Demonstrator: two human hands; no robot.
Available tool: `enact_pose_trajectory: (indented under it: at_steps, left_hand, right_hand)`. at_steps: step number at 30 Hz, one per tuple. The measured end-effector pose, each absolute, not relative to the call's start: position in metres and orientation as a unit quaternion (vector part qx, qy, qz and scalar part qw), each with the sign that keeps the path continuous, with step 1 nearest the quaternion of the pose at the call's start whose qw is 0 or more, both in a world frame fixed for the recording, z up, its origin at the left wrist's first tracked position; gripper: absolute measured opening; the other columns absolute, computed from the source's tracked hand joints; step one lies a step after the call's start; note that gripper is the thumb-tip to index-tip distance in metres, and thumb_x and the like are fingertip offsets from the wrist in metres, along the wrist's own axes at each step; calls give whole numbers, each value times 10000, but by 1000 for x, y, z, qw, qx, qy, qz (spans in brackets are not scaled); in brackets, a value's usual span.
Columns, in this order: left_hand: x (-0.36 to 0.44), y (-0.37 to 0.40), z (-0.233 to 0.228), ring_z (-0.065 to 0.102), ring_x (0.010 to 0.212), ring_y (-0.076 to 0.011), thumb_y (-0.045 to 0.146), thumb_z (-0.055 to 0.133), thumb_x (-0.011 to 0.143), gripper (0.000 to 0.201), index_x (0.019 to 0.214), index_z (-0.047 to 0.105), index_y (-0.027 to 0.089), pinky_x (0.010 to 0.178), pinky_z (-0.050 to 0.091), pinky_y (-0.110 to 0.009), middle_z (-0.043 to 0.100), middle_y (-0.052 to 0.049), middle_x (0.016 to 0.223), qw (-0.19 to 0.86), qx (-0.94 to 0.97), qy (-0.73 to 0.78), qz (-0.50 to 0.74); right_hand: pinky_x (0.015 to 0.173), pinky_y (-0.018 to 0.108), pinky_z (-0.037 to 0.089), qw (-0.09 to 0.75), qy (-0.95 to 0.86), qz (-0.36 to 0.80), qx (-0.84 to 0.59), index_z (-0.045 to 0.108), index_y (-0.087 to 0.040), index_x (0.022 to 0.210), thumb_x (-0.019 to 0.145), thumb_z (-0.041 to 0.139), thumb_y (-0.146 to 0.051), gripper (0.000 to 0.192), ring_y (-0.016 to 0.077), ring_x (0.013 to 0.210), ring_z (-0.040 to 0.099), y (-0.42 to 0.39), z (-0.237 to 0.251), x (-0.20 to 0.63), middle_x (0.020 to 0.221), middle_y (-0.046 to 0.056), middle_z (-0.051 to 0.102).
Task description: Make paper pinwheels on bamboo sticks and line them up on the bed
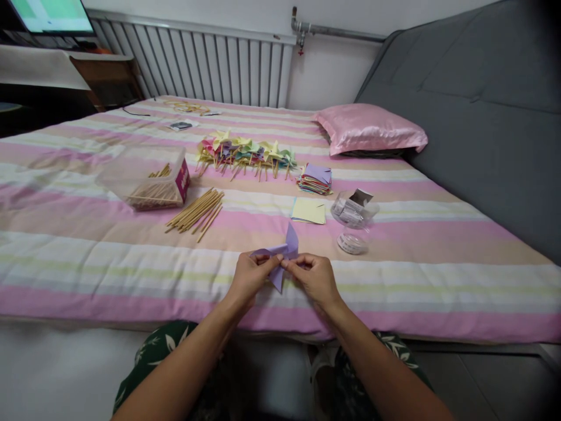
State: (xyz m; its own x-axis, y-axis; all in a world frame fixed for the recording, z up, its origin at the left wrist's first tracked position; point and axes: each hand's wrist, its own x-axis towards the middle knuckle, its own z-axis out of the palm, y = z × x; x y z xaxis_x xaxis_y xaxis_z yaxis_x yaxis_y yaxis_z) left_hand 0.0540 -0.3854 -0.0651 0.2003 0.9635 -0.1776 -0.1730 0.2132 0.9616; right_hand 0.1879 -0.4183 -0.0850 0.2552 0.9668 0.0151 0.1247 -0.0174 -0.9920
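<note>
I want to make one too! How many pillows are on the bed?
1: the pink pillow lies at the far right of the striped bed, against the grey backrest. Something dark shows under it, maybe another.

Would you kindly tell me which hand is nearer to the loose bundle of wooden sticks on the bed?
Left. The left hand lies below and right of the loose bundle of wooden sticks; the right hand is farther right, across the purple folded paper.
</note>
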Motion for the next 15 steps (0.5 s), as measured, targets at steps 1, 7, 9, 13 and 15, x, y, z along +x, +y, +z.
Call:
enact_pose_trajectory:
  at_steps: [1, 7, 9, 13, 15]
  left_hand:
    - [54, -385, -65, 438, 468, -80, 299, 779, 560, 237, 529, 632, 116, 481, 299, -207, 541, 20, 475, 640, 440, 448, 443]
    - [55, -386, -61, 463, 487, -87, 287, 787, 549, 212, 561, 657, 120, 495, 324, -209, 588, 9, 514, 657, 431, 440, 434]
    - [55, -387, -61, 475, 496, -89, 274, 788, 550, 197, 572, 668, 119, 506, 337, -208, 595, 7, 519, 655, 434, 437, 437]
    - [56, -386, -64, 527, 547, -114, 265, 786, 555, 183, 620, 690, 123, 553, 376, -220, 628, -8, 560, 655, 438, 430, 442]
    - [55, -386, -66, 542, 567, -123, 259, 789, 549, 180, 618, 690, 125, 573, 390, -228, 635, -12, 574, 651, 446, 426, 443]
  right_hand:
    - [426, 198, 355, 528, -460, 402, -590, 700, -132, 654, 646, 718, -427, 296, 95, 481, 476, -418, -85, 188, 580, 37, 637]
    - [426, 204, 362, 530, -450, 399, -598, 712, -132, 659, 633, 722, -428, 298, 109, 488, 506, -419, -86, 189, 578, 48, 648]
    - [429, 207, 360, 529, -448, 398, -601, 714, -135, 659, 631, 722, -438, 305, 114, 491, 514, -419, -86, 189, 575, 48, 652]
    - [436, 213, 360, 526, -445, 399, -605, 712, -139, 655, 629, 720, -445, 308, 122, 495, 531, -419, -85, 190, 581, 47, 664]
    - [438, 214, 362, 525, -444, 396, -609, 711, -135, 652, 626, 721, -442, 308, 124, 496, 536, -418, -85, 190, 588, 51, 670]
